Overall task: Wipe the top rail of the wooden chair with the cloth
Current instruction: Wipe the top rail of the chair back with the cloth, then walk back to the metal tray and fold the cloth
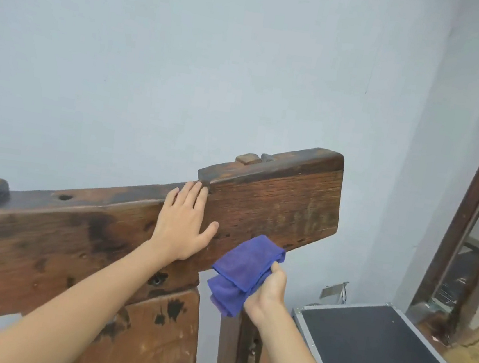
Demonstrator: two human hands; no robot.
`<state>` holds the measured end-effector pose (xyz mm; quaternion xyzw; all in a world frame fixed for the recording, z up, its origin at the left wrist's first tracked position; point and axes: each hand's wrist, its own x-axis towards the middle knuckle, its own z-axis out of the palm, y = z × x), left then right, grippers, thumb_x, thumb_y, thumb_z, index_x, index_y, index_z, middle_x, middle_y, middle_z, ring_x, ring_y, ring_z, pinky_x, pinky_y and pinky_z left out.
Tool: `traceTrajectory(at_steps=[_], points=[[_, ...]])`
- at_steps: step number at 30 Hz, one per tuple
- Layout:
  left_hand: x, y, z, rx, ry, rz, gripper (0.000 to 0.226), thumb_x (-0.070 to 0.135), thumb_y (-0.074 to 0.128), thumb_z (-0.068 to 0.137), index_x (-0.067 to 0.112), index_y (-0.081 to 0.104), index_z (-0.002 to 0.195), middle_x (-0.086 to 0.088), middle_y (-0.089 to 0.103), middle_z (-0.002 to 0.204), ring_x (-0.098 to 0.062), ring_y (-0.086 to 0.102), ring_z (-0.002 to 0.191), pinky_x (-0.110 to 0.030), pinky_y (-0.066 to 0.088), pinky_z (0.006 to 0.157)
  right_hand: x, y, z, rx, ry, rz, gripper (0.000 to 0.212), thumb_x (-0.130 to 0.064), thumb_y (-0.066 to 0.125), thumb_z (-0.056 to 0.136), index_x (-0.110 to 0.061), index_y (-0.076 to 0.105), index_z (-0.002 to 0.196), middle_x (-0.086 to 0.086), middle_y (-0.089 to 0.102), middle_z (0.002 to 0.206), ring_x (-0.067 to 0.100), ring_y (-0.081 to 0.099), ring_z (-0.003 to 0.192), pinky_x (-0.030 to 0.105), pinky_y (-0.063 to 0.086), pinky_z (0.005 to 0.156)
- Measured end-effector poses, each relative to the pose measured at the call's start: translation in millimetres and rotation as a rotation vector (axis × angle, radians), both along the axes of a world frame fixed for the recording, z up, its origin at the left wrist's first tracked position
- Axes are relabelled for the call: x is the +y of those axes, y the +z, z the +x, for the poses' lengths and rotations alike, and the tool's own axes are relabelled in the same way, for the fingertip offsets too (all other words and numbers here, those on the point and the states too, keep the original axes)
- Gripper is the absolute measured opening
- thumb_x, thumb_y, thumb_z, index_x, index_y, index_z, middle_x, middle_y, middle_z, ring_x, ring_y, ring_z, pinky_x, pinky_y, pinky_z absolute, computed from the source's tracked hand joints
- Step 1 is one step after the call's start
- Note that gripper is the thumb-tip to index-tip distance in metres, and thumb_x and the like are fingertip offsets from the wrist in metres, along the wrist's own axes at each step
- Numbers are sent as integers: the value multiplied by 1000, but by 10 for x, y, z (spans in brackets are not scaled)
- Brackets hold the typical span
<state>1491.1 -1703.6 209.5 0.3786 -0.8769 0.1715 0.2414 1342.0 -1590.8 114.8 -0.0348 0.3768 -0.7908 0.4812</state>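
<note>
Plainly, at this moment:
Left hand [183,228]: lay flat and spread wide on the front face of the top rail [274,210], fingertips [196,186] reaching its upper edge, holding nothing.
Right hand [268,291]: was closed around the cloth [243,270], thumb up, just below the rail's lower edge.
Cloth: blue, folded and bunched, its upper corner touching or just short of the rail's underside; which one could not be told. Its lower folds hung down in front of the chair's post [226,350].
Top rail: dark, worn wood, tilted in view, rising to the right, with a raised step near its right end and a small peg [247,158] on top.
Wall [188,52]: pale blue, behind the chair.
Case [386,353]: black-topped with metal edging, at the lower right, apart from the chair.
</note>
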Motion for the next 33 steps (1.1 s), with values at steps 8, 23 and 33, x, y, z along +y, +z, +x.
traceTrajectory(at_steps=[8,23,33], points=[[1164,-814,68,518,-516,1266,72,57,55,79,24,46,143,1,46,151,-18,36,143,-42,28,117,1355,-7,-69,-85,44,-271,60,-58,50,97,-9,76,120,17,72,125,38,72,104,48,51,97],[3417,-1368,-1099,460,-743,1935,22,25,64,95,14,76,110,-11,78,106,-28,74,99,-38,61,77,4193,-456,-146,183,-421,240,45,-35,73,93,-1,69,122,21,76,116,31,76,104,40,61,84],[5111,-1364,-2231,213,-1015,2361,37,-1,40,93,-8,58,125,-27,64,115,-38,62,104,-51,48,90,6315,-449,-711,510,-781,413,25,-32,73,94,-12,78,109,13,79,109,29,76,103,33,61,76]])
